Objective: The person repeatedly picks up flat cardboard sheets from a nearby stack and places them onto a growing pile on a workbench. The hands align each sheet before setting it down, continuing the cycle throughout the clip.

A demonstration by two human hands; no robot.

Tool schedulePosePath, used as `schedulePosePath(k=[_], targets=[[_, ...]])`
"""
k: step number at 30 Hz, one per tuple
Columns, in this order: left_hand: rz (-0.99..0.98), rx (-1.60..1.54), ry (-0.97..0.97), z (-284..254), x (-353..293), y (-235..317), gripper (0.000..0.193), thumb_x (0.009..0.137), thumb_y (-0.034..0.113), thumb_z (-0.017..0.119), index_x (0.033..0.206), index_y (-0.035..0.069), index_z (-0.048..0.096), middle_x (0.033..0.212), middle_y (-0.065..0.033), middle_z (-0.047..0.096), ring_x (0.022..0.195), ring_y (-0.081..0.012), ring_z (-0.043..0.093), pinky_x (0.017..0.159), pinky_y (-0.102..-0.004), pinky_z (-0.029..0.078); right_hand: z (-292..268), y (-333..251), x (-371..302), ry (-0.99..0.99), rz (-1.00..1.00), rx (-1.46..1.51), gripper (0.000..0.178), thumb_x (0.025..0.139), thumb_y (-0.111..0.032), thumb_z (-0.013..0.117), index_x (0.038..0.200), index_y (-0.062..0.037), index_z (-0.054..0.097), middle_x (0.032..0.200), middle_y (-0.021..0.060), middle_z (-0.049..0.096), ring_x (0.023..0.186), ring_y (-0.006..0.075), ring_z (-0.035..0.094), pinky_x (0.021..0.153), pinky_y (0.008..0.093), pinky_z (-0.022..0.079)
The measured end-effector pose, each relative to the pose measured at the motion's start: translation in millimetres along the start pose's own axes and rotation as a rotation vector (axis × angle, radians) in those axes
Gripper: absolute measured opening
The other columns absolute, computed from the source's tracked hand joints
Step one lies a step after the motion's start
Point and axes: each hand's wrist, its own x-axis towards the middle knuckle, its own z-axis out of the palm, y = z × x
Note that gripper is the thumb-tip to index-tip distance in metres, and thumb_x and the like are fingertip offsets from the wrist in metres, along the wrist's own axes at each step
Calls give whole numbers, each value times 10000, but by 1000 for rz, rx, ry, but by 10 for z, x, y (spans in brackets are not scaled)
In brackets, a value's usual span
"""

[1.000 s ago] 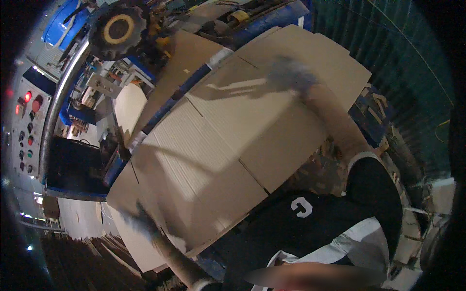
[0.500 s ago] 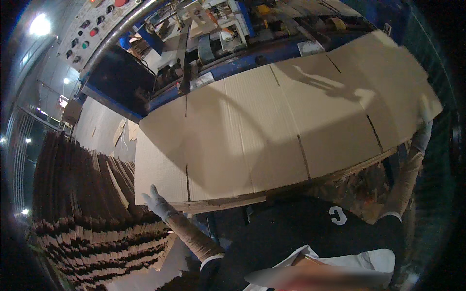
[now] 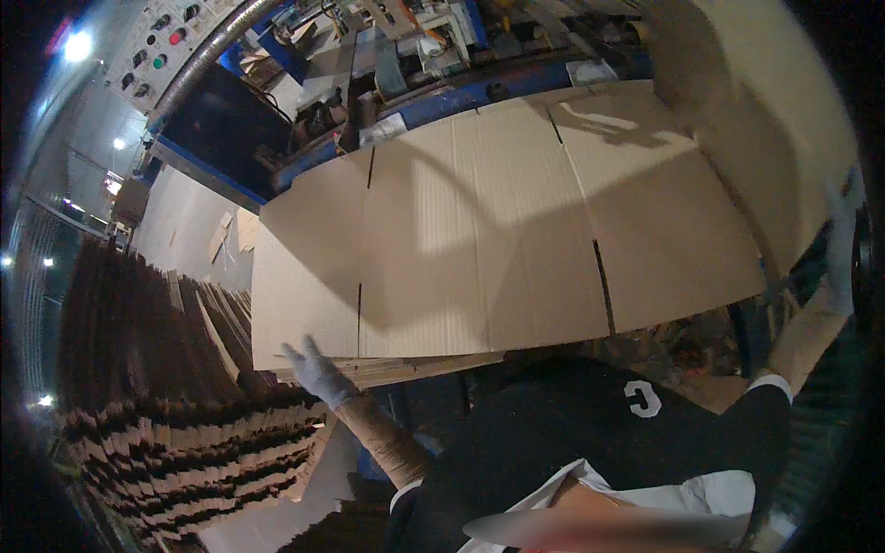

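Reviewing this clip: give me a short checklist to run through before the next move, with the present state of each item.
1. Left hand at the cardboard sheet: ok, at its near left edge, fingers spread.
2. Right hand's hold: cannot tell; the right hand is blurred near the picture's rim.
3. Cardboard flat at the right: not ok; raised cardboard stands up there.
4. Near edges lined up: not ok; edges of lower sheets show below the top one.
5. Left hand gloved: ok.
6. Machine stopped: cannot tell; the control panel is only partly in view.
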Motion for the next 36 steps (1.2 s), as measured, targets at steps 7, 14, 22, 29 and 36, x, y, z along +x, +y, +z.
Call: schedulePosePath(k=[7,14,22,29,36], targets=[[-165,-793,-141,-115,246,303,447,883,201,605,1232,-55,492,1190,-161,554,1055,-241,552,906,-378,457,886,148,-1323,-805,-579,-387,361,770,-144,608,1130,-163,635,1172,94,633,1125,289,570,971,455,438],[495,-47,-593,299,-508,541,397,862,106,600,1225,-49,550,1304,-165,533,1168,-283,527,988,-394,423,1380,398,-1538,-901,-686,-185,349,792,-190,592,1140,-180,620,1261,66,581,1178,290,527,1026,465,391],[1183,664,-1073,550,-599,489,493,815,150,523,1308,133,525,1378,-179,469,1268,-391,435,1088,-529,283,1559,527,-1379,-888,-839,-110,369,784,-278,643,1138,-177,623,1279,67,562,1209,305,495,1017,459,390],[1269,717,-1111,809,-302,530,545,786,98,546,1327,148,507,1428,-161,418,1308,-377,398,1098,-523,271,1902,800,-1067,-898,-792,-178,441,843,-414,605,1165,-112,602,1292,110,537,1239,325,457,1035,487,359],[501,175,-1397,889,218,433,576,863,236,597,1381,43,433,1486,-188,325,1374,-366,305,1119,-439,261,2257,2042,-449,-390,71,-228,396,962,-339,471,1104,-4,627,1129,176,627,1057,298,587,955,399,434]])
